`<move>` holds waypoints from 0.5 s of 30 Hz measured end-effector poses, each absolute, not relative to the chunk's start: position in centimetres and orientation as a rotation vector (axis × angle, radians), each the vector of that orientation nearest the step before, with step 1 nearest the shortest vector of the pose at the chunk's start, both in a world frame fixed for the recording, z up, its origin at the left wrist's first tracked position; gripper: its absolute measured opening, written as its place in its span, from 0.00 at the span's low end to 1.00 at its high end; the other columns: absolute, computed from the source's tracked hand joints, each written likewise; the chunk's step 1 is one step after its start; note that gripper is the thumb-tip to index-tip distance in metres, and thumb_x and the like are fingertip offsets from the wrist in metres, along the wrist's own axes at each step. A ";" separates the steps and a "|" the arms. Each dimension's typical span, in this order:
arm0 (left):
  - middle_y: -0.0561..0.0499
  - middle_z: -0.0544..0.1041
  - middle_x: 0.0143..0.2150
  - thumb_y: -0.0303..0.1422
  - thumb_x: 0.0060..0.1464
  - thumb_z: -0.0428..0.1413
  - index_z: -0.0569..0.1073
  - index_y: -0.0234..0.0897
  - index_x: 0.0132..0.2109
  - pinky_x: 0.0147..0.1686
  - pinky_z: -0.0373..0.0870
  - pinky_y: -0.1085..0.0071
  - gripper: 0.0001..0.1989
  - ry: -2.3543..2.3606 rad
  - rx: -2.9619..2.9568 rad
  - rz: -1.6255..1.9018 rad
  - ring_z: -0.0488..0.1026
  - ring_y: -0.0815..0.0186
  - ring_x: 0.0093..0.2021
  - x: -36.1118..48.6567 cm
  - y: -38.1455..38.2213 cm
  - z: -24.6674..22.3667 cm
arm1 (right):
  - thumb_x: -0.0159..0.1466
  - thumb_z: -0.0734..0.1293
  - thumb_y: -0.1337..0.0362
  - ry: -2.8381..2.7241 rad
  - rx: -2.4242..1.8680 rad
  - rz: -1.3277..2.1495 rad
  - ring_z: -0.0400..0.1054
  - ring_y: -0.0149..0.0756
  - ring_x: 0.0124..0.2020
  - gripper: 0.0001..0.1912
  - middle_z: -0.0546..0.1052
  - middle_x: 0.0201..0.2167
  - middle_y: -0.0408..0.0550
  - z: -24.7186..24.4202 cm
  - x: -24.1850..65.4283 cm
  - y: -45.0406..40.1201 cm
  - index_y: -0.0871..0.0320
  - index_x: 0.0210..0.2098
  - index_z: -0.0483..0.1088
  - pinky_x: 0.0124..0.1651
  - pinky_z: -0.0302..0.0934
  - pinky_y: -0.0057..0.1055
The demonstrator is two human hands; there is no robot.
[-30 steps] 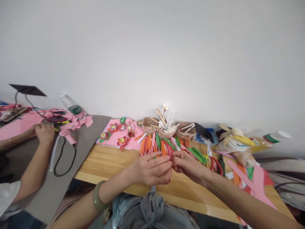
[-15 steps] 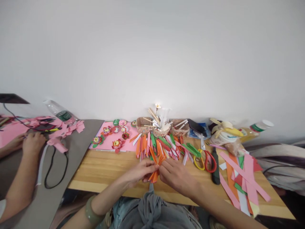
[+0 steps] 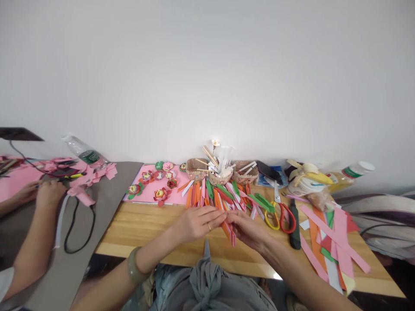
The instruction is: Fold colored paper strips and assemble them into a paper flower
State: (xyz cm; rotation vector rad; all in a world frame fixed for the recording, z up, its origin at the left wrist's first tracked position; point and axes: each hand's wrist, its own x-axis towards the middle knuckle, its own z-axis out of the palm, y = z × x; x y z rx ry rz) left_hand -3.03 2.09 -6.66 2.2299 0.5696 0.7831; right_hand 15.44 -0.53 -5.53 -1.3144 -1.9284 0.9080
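Over the table's front part, a bundle of folded orange and pink paper strips [image 3: 231,235] is pinched between my hands and slants down toward me. My left hand [image 3: 197,223], with a ring on one finger, lies over the bundle's left side, its fingers pressed together. From the right, my right hand [image 3: 247,228] is closed on the same bundle, its fingertips meeting those of the left. Just behind the hands are many folded paper strips [image 3: 194,194] in orange, pink, white and green. My fingers hide part of the held bundle.
Red-and-yellow scissors [image 3: 286,218] and a black-handled tool [image 3: 294,229] lie to the right, beside loose paper strips [image 3: 337,242]. Small baskets [image 3: 196,169] stand against the wall. Paper flowers [image 3: 161,195] rest on pink paper at left. Another person's hands [image 3: 50,192] work farther left.
The paper bundle, earlier fanned out with mostly orange showing, now appears narrower and slanted, with pink showing. My left hand has moved over its top, and my right hand has turned.
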 end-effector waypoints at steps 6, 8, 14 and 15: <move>0.44 0.78 0.34 0.33 0.60 0.44 0.71 0.34 0.42 0.33 0.74 0.68 0.13 1.061 1.880 1.079 0.76 0.64 0.34 -1.7 2.0 -6.6 | 0.59 0.59 0.67 -1.850 -1.351 0.591 0.60 0.32 0.25 0.09 0.65 0.21 0.44 -4.8 16.8 -0.6 0.57 0.23 0.63 0.29 0.55 0.28; 0.53 0.73 0.21 0.35 0.61 0.43 0.70 0.33 0.38 0.18 0.68 0.76 0.14 1.074 1.825 1.005 0.70 0.70 0.18 -1.1 1.8 -6.1 | 0.59 0.61 0.66 -1.899 -1.307 0.538 0.60 0.34 0.26 0.10 0.66 0.22 0.45 -4.5 16.9 -0.7 0.57 0.21 0.64 0.32 0.54 0.29; 0.55 0.75 0.22 0.34 0.56 0.50 0.69 0.34 0.47 0.18 0.66 0.78 0.13 0.982 1.805 0.886 0.68 0.72 0.17 -0.6 1.3 -4.9 | 0.57 0.62 0.67 -1.985 -1.209 0.573 0.58 0.31 0.23 0.10 0.65 0.19 0.42 -3.8 16.4 -0.2 0.57 0.20 0.64 0.27 0.52 0.27; 0.52 0.77 0.25 0.33 0.56 0.50 0.70 0.35 0.46 0.21 0.69 0.77 0.12 0.965 1.823 0.891 0.71 0.71 0.20 -0.8 1.2 -4.8 | 0.58 0.61 0.69 -1.975 -1.213 0.593 0.58 0.30 0.22 0.09 0.65 0.19 0.41 -3.6 16.4 -0.1 0.57 0.21 0.64 0.26 0.52 0.26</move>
